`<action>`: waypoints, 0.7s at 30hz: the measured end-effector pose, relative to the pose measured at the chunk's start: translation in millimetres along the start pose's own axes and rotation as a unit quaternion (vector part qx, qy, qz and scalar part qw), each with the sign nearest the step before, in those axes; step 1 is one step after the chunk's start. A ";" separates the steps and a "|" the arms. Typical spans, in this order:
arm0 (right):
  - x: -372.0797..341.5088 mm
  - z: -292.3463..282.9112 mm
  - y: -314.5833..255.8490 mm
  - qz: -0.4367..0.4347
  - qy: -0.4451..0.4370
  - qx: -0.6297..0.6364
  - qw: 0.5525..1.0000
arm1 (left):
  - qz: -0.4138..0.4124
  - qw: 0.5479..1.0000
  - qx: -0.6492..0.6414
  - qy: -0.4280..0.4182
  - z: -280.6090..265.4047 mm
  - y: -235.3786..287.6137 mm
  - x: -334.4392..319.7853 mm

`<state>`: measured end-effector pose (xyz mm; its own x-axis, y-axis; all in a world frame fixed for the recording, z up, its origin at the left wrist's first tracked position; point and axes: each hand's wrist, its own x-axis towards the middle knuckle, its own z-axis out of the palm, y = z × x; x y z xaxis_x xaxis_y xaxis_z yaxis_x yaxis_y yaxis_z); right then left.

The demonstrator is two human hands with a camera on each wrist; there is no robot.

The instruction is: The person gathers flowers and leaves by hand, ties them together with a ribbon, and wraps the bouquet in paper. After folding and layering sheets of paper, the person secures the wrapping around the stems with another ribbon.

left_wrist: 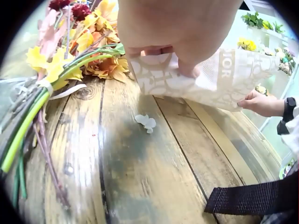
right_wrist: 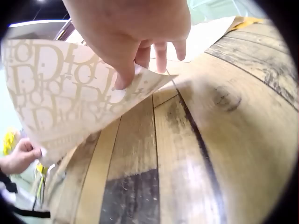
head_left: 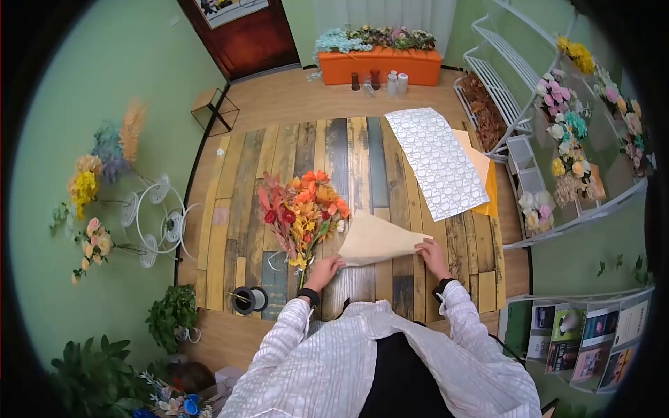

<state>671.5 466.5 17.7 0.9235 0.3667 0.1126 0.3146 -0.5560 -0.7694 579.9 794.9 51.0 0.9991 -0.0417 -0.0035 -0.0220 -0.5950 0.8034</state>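
A sheet of wrapping paper [head_left: 380, 240], plain tan on the side facing up, stretches between both hands. My left hand [head_left: 325, 270] pinches its left end, thumb on the letter-printed underside in the left wrist view. At the opposite corner, my right hand [head_left: 435, 258] grips the edge between thumb and fingers. The sheet's printed face [right_wrist: 46, 88] rises off the table in the right wrist view. Left of the paper lies a bouquet [head_left: 306, 209] of orange, red and yellow flowers and leaves, its stems [left_wrist: 32, 121] bound with a white tie [left_wrist: 45, 86] and pointing toward me.
Patterned white sheets [head_left: 439, 164] lie over orange paper [head_left: 492, 191] at the table's right. A dark spool [head_left: 244, 299] sits near the front left edge. Small white petals [left_wrist: 146, 122] lie on the planks [head_left: 293, 153]. Flower racks [head_left: 578, 167] flank the table.
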 end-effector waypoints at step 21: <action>-18.8 -52.3 -72.8 -0.023 0.120 -0.028 0.992 | 0.125 0.979 0.045 0.154 -26.3 44.4 3.2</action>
<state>642.7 461.0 104.5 0.9313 0.2085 0.2985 0.3634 -0.5850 -0.7251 583.1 789.4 102.3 0.9252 0.0411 0.3773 -0.2560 -0.6665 0.7002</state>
